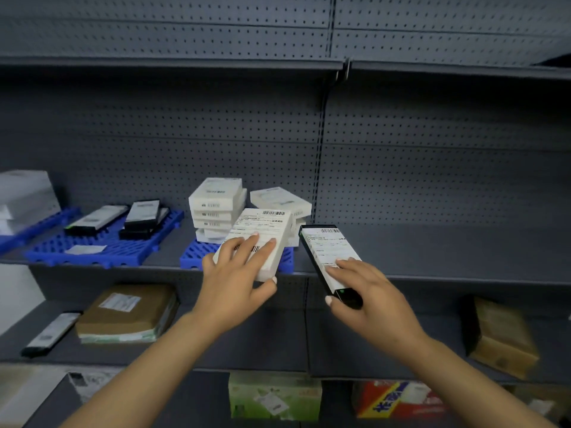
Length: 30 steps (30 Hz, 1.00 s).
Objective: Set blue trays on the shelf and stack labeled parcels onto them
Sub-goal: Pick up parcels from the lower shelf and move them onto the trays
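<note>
My left hand [238,273] grips a white labeled parcel [265,230], tilted, just in front of a blue tray [194,254] on the middle shelf. That tray carries a stack of white parcels [214,208] and another white parcel [278,199] beside it. My right hand [367,291] holds a long black parcel with a white label [327,251], angled toward the bare shelf to the right of the tray. A second blue tray [102,248] further left holds black labeled parcels [142,216].
A third blue tray [37,227] with white boxes [21,196] sits at far left. The lower shelf holds a brown parcel [126,313], a black parcel [51,333] and a cardboard box [500,338]. Green [275,396] and red [398,400] cartons stand below.
</note>
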Motion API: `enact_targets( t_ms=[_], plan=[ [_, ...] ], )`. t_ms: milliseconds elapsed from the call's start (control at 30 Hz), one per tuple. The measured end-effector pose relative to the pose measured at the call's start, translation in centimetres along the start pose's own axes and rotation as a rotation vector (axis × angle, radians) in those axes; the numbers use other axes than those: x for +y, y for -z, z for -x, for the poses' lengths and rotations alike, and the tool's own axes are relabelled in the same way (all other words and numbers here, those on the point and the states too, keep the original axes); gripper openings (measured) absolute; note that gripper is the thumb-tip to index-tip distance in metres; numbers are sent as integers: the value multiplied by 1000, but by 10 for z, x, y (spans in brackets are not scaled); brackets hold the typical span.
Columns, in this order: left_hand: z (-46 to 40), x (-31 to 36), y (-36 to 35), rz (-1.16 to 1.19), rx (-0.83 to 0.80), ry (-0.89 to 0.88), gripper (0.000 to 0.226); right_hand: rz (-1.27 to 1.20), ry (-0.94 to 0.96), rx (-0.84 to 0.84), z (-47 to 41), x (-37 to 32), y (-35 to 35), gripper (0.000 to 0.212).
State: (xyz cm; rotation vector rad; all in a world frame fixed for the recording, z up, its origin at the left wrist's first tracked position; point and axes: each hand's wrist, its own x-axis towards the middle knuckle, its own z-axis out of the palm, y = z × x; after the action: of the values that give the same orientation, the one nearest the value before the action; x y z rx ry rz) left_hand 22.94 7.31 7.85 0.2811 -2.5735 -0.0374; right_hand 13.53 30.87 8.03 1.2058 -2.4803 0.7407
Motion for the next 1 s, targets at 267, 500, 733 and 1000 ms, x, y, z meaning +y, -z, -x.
enact_targets(
  t_ms=[267,500,733,1000],
  plan=[
    [-107,5,-30,-84,-36,75,77,0,53,-25,-82,64,8,52],
    [-172,3,-64,-121,-64,159,79,-6,102,-31,-135,110,4,51],
    [-200,-3,-80,-205,-124,147,82,-56,170,-58,-168,133,-8,57],
    [-208,-5,-79,-189,-111,147,84,-78,234,-46,-196,129,-6,52]
  ],
)
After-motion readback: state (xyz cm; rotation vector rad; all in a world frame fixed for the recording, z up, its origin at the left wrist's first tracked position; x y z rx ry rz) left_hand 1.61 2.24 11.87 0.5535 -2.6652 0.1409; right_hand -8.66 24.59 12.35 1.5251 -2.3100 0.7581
